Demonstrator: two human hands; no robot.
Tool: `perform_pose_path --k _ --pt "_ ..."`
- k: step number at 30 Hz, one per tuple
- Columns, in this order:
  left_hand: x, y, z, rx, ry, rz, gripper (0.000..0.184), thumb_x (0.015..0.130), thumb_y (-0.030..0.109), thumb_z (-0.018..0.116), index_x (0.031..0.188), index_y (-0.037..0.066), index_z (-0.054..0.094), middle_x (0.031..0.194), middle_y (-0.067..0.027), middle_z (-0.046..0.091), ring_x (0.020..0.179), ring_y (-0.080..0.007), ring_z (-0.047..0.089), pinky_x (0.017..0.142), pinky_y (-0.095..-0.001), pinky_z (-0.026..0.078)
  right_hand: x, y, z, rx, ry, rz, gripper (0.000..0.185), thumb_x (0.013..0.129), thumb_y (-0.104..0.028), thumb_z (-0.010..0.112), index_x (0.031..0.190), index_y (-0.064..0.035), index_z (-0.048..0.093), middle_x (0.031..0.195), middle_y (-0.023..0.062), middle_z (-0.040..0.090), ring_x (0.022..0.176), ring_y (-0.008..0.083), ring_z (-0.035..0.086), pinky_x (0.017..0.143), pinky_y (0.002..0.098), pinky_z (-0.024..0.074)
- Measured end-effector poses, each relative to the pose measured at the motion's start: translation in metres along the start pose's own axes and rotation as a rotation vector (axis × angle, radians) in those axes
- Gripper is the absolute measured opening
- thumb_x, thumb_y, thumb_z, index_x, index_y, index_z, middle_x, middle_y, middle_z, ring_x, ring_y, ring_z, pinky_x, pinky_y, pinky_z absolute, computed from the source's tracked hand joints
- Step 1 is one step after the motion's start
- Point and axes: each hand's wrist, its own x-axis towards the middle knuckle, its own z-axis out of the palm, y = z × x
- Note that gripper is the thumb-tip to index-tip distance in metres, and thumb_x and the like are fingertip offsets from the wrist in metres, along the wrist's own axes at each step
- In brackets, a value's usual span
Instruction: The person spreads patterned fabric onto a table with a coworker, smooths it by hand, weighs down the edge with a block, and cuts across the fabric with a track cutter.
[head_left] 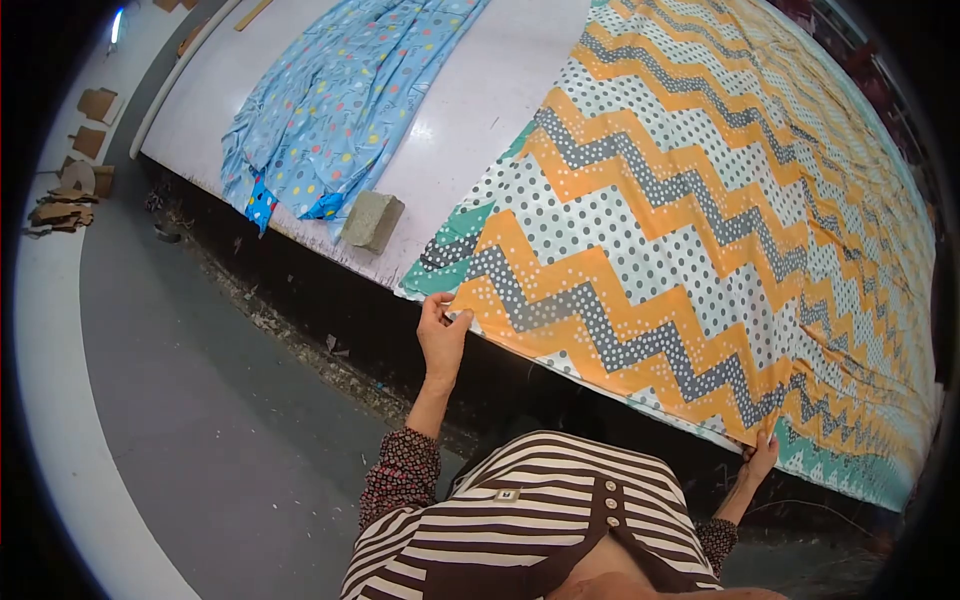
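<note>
A large patterned fabric (640, 240) with orange, grey and white zigzags and dots covers the right part of a table. My left hand (441, 335) pinches its near edge at the left corner, where a green and dark dotted part of the cloth shows. Farther right, my right hand (761, 456) grips the same near edge, fingers closed on it and partly hidden by the cloth. Between my hands the edge runs fairly straight along the table's front. To the right of my right hand the cloth lies in small wrinkles.
On the pale table (450, 130) lies a bunched light blue dotted fabric (340, 100). A grey block (373, 222) rests near the front edge, beside the blue cloth. Cardboard pieces (65, 205) lie on the floor at the far left. The grey floor (200, 400) stretches along the table's dark side.
</note>
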Motion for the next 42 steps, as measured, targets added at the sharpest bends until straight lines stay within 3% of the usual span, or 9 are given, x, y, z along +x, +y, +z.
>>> perform_pose_path --k 7,10,12,15,25,30,32,38,42 --pt "-0.002 0.003 0.001 -0.052 0.033 0.003 0.029 0.073 -0.002 0.067 0.099 0.001 0.054 0.077 0.0023 0.054 0.058 -0.0024 0.042 0.051 -0.0181 0.035 0.0 0.001 0.006 -0.171 0.034 -0.009 0.012 0.087 -0.012 0.059 0.094 -0.0047 0.051 0.061 -0.0025 0.05 0.039 0.0028 0.037 0.034 0.0174 0.025" --pt "0.0 0.001 0.002 -0.048 0.06 0.001 0.028 0.073 -0.003 0.066 0.098 0.001 0.055 0.078 0.0023 0.054 0.057 -0.0025 0.042 0.051 -0.018 0.035 0.007 -0.001 -0.003 -0.284 -0.047 -0.04 0.01 0.086 -0.011 0.059 0.092 -0.0043 0.053 0.061 -0.0034 0.05 0.038 0.003 0.036 0.033 0.0187 0.0238" --pt "0.003 -0.003 -0.001 0.008 0.031 -0.01 0.026 0.073 -0.003 0.065 0.098 0.001 0.056 0.077 0.0026 0.053 0.058 -0.0025 0.042 0.051 -0.0182 0.035 0.005 -0.009 -0.005 -0.297 -0.194 0.062 0.011 0.087 -0.014 0.06 0.091 -0.0054 0.055 0.058 -0.0043 0.049 0.037 0.0038 0.036 0.034 0.0185 0.0266" --pt "0.009 -0.007 -0.004 0.048 -0.033 -0.003 0.028 0.075 -0.004 0.065 0.1 0.002 0.054 0.077 0.0013 0.055 0.058 -0.0015 0.047 0.049 -0.0164 0.036 -0.001 -0.017 -0.009 -0.243 -0.157 0.104 0.009 0.086 -0.013 0.06 0.09 -0.0054 0.056 0.056 -0.0053 0.048 0.036 0.0031 0.035 0.033 0.0188 0.0251" --pt "0.004 -0.007 -0.003 0.108 0.052 0.068 0.035 0.07 0.0 0.069 0.102 0.003 0.055 0.069 0.0017 0.051 0.057 -0.0053 0.045 0.053 -0.0213 0.04 0.016 -0.009 -0.014 -0.366 -0.188 0.127 0.008 0.084 -0.012 0.059 0.089 -0.0067 0.056 0.055 -0.0055 0.046 0.036 0.0036 0.034 0.033 0.0195 0.025" --pt "-0.001 -0.002 -0.002 0.212 0.075 0.14 0.039 0.07 0.003 0.071 0.105 0.001 0.054 0.072 0.0022 0.049 0.059 -0.0037 0.043 0.053 -0.0189 0.039 0.025 0.004 -0.017 -0.393 -0.157 0.079 0.01 0.084 -0.014 0.059 0.089 -0.0065 0.055 0.054 -0.0048 0.045 0.036 0.0046 0.035 0.033 0.0202 0.0251" --pt "0.0 -0.003 -0.003 0.286 0.107 0.141 0.034 0.07 0.004 0.07 0.101 0.002 0.056 0.079 -0.0047 0.049 0.065 -0.0139 0.05 0.059 -0.0271 0.044 0.022 0.003 -0.012 -0.413 -0.104 0.067 0.009 0.083 -0.012 0.059 0.089 -0.0061 0.055 0.055 -0.0041 0.046 0.036 0.0047 0.035 0.032 0.0203 0.0255" --pt "0.004 -0.016 -0.007 0.486 0.093 0.275 0.026 0.075 0.013 0.068 0.097 0.001 0.059 0.091 -0.0121 0.051 0.09 -0.0306 0.052 0.076 -0.038 0.044 0.014 -0.008 -0.004 -0.43 -0.12 0.073 0.007 0.084 -0.012 0.058 0.085 -0.0059 0.054 0.056 -0.0045 0.047 0.035 0.0035 0.033 0.033 0.0192 0.0238" --pt "0.0 -0.014 -0.004 0.518 0.12 0.288 0.023 0.077 0.013 0.066 0.097 0.002 0.06 0.093 -0.0125 0.052 0.09 -0.0304 0.054 0.075 -0.0377 0.045 0.011 -0.011 -0.001 -0.407 -0.149 0.063 0.008 0.084 -0.012 0.059 0.084 -0.0062 0.053 0.055 -0.0043 0.046 0.035 0.0041 0.033 0.033 0.0204 0.0237"
